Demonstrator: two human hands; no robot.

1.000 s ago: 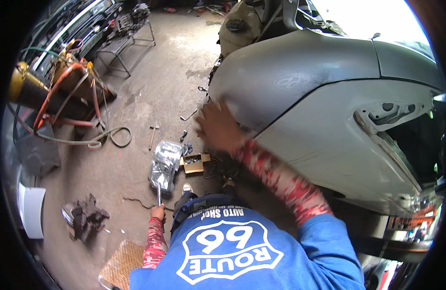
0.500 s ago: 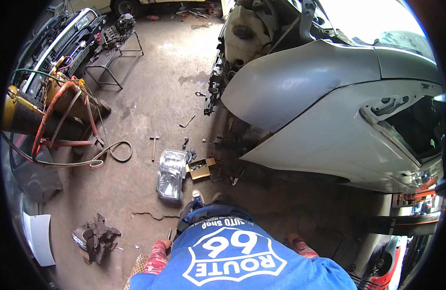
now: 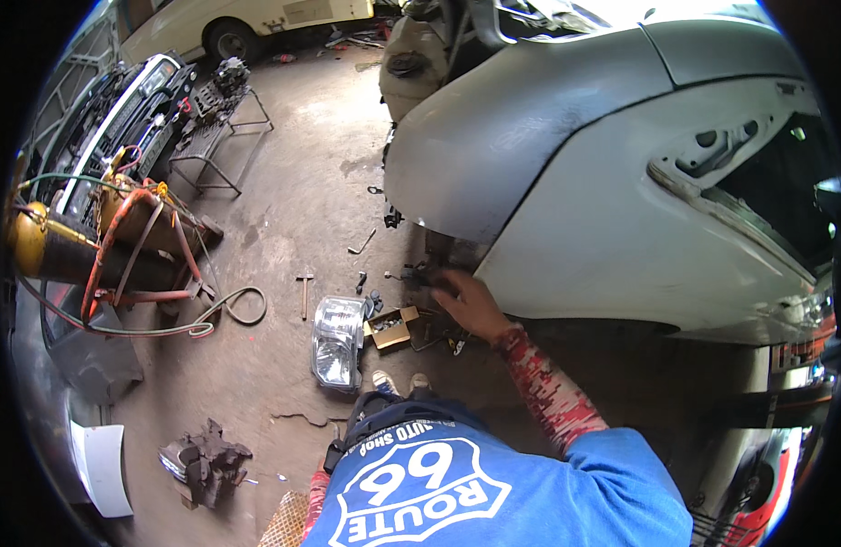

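Note:
My right hand (image 3: 471, 303) reaches forward beside the front edge of a white car door (image 3: 612, 237), just below the grey fender (image 3: 493, 137). Its fingers look stretched out and apart, with nothing visible in them. Under its fingertips, dark parts near the wheel area are too dim to make out. Of my left arm only the red patterned sleeve (image 3: 317, 497) shows at my side; my body hides that hand. On the floor ahead of my feet lie a clear headlight (image 3: 337, 351) and an opened cardboard box (image 3: 390, 335) of small parts.
A hammer (image 3: 305, 296) and a bent wrench (image 3: 361, 242) lie on the concrete. At left stand a gas cylinder cart (image 3: 97, 283) with a looped hose (image 3: 247, 308) and a metal stand (image 3: 202, 150). A dark lump of parts (image 3: 206, 463) sits lower left.
My right hand has risen from my side and reached forward to the fender and door. My left hand has gone out of sight. The view has shifted slightly.

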